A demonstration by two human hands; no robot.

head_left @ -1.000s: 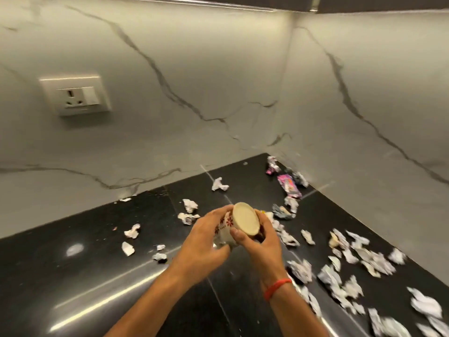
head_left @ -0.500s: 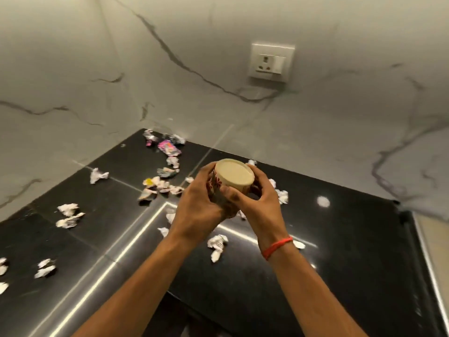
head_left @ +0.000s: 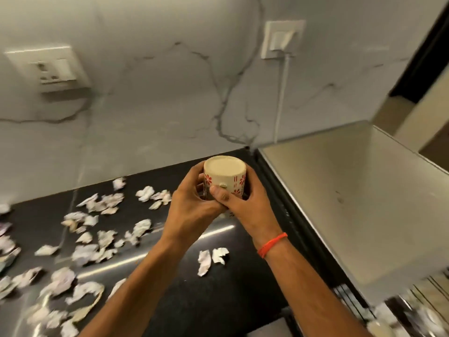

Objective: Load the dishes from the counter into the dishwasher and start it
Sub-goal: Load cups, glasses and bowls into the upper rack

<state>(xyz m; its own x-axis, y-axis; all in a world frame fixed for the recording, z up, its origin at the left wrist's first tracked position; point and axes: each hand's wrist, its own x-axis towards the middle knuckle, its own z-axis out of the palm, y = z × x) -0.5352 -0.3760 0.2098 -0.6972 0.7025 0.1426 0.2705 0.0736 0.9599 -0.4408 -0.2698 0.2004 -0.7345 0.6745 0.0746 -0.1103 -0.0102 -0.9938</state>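
Nearest to me, both forearms reach up from the bottom edge over the black counter [head_left: 218, 300], the right one wearing an orange thread band [head_left: 272, 244] at the wrist. Between and left of the arms I see crumpled paper scraps [head_left: 90, 251] strewn over the dark surface, with a pair of them [head_left: 211, 257] lying just between the forearms. Further out, the left hand [head_left: 192, 207] and right hand [head_left: 245, 205] meet around a cream cup [head_left: 224, 175] printed with red flowers — it is held upside down above the counter, its flat base facing up. Each grip is clamped on the cup: the left fingers curl round its left side, the right thumb presses across the front and the right fingers wrap the far side. Just right of the hands, past the counter's edge, sits a pale grey flat-topped appliance [head_left: 352, 190]; its lower end is too blurred to read. Behind everything rises a grey veined marble wall [head_left: 158, 98], carrying a socket plate [head_left: 48, 69] on the left and a second plate [head_left: 281, 38] with a plug and a white cord [head_left: 281, 93] hanging down — toward the appliance's back corner.
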